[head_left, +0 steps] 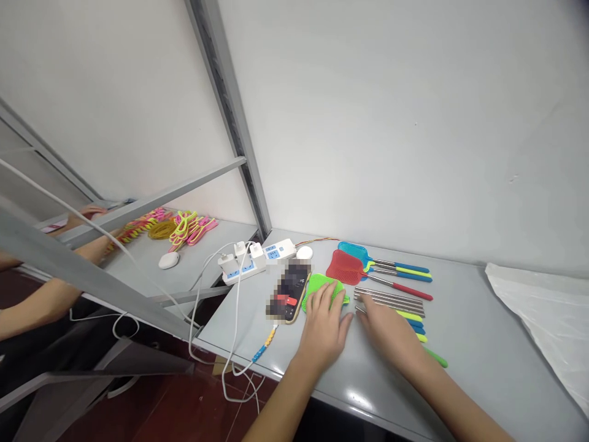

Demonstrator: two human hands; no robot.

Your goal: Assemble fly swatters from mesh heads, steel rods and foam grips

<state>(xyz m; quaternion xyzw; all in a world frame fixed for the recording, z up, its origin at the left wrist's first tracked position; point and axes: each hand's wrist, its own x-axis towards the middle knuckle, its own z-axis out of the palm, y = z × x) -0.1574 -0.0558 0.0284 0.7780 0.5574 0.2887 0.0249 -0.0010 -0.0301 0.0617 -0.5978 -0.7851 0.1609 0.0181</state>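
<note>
My left hand (pixel 323 320) lies on a bright green fly swatter head (pixel 318 288), its fingers spread flat over the mesh. My right hand (pixel 384 325) is closed in a pinch on a thin metal rod (pixel 360 310). A green handle (pixel 436 357) shows beyond that hand and looks like the same rod's end; its middle is hidden. Just above the right hand lie several loose metal rods (pixel 391 301) with yellow and blue grips. Farther back, a red fly swatter (pixel 347 268) rests partly over blue ones (pixel 353 250), with a bit of yellow-green beside them.
Left of my hands are a phone (pixel 294 291) on a charging cable, a white power strip (pixel 278 250) with plugs, and a round white case (pixel 304 253). Plastic sheeting (pixel 538 313) covers the right side. Beyond the metal frame (pixel 232 116), another person's arm (pixel 50 301) reaches toward colourful cords (pixel 186 228).
</note>
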